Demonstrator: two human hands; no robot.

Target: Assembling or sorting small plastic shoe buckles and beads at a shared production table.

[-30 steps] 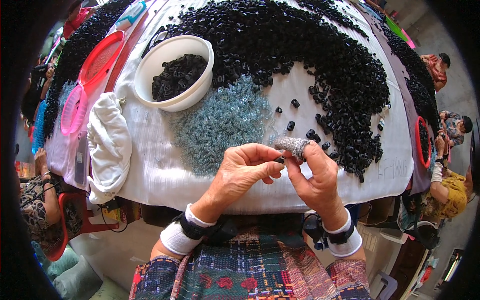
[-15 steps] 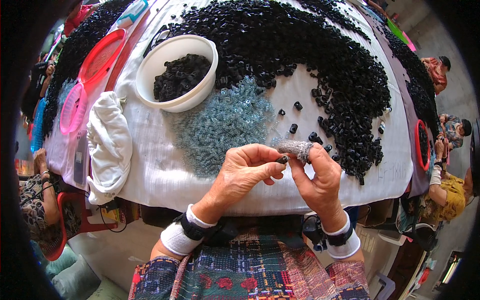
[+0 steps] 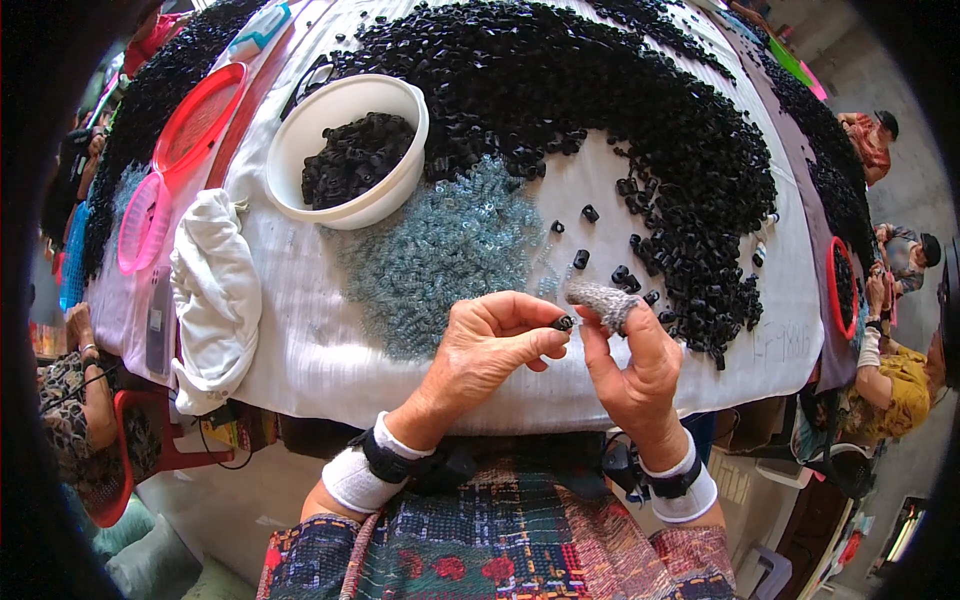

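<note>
My left hand [image 3: 480, 345] pinches a small black plastic piece [image 3: 562, 323] between thumb and fingertips. Close on its right, my right hand [image 3: 635, 365] is bent with thumb and index finger drawn together. A grey knitted finger cover [image 3: 605, 300] sits on that index finger; whatever lies between the fingertips is too small to make out. Just beyond both hands spreads a pile of small clear, bluish pieces [image 3: 440, 265]. Several loose black pieces [image 3: 581, 259] lie on the white cloth [image 3: 690, 385], beside a large heap of black pieces [image 3: 600, 85].
A white bowl [image 3: 405, 185] with black pieces stands at the far left of the pile. Further left are a bunched white cloth [image 3: 215, 300], a pink basket [image 3: 128, 235] and a red sieve [image 3: 165, 150]. Other people sit at both sides; a red basket [image 3: 835, 305] is on the right.
My right hand has drawn slightly away from the left, opening a small gap between their fingertips. The left hand keeps its pinch on the black piece. The view has shifted slightly.
</note>
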